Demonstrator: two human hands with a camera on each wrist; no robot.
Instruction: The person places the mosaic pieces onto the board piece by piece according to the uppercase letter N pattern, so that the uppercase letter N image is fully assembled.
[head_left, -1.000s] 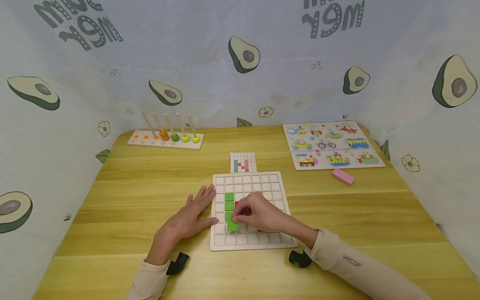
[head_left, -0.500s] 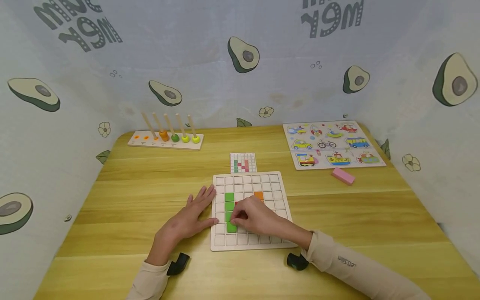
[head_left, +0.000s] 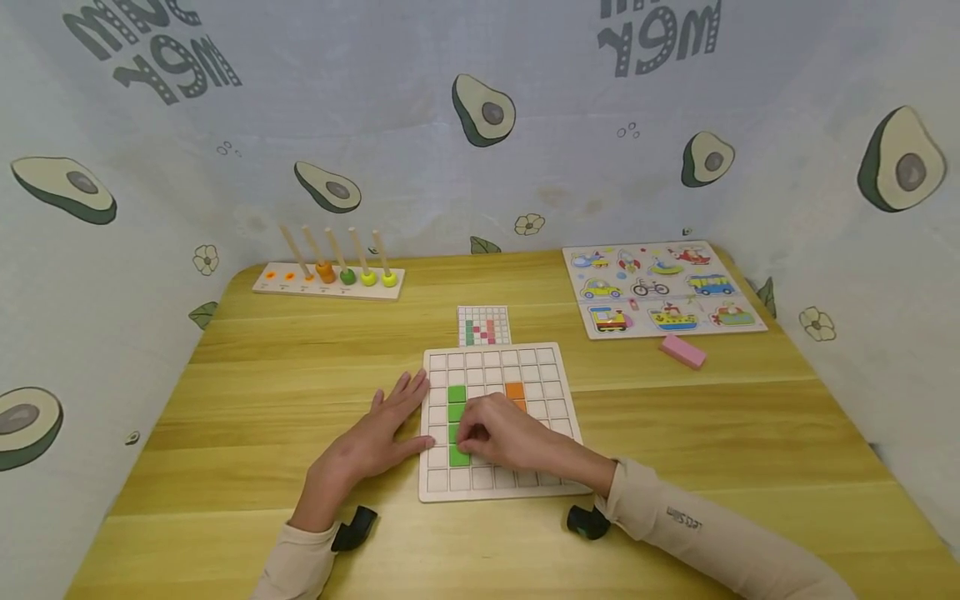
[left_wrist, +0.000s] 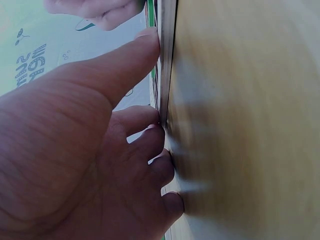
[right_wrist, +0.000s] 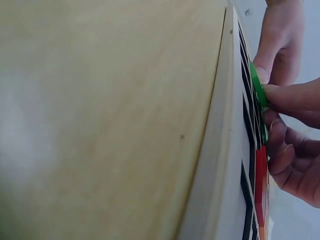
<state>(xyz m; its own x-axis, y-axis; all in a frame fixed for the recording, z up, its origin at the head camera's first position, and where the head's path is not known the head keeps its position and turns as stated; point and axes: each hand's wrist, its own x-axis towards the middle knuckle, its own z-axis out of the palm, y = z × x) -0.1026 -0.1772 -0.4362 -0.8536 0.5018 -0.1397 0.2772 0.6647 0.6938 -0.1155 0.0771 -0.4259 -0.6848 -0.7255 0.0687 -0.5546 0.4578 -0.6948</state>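
Observation:
A wooden grid board [head_left: 491,361] lies on the table with a column of green square tiles [head_left: 457,393] on its left part. My right hand [head_left: 510,433] pinches the lowest green tile [head_left: 459,457] at its right side; in the right wrist view this green tile [right_wrist: 258,85] stands slightly tilted at the thumb and fingertips. Orange tiles [head_left: 515,391] show behind that hand, and a red tile [right_wrist: 259,175] appears in the right wrist view. My left hand [head_left: 371,446] lies with spread fingers, thumb and fingertips touching the board's left edge.
A small pattern card [head_left: 483,323] lies at the board's far edge. Back left stands a peg stand [head_left: 330,287] with coloured beads. A vehicle picture puzzle [head_left: 667,290] and a pink block [head_left: 683,352] lie to the right. Patterned cloth [head_left: 405,125] hangs behind the table.
The lowest green tile has gone from askew to lining up with its column. My right hand has shifted slightly left and down, uncovering the orange tiles. The left hand has stayed put.

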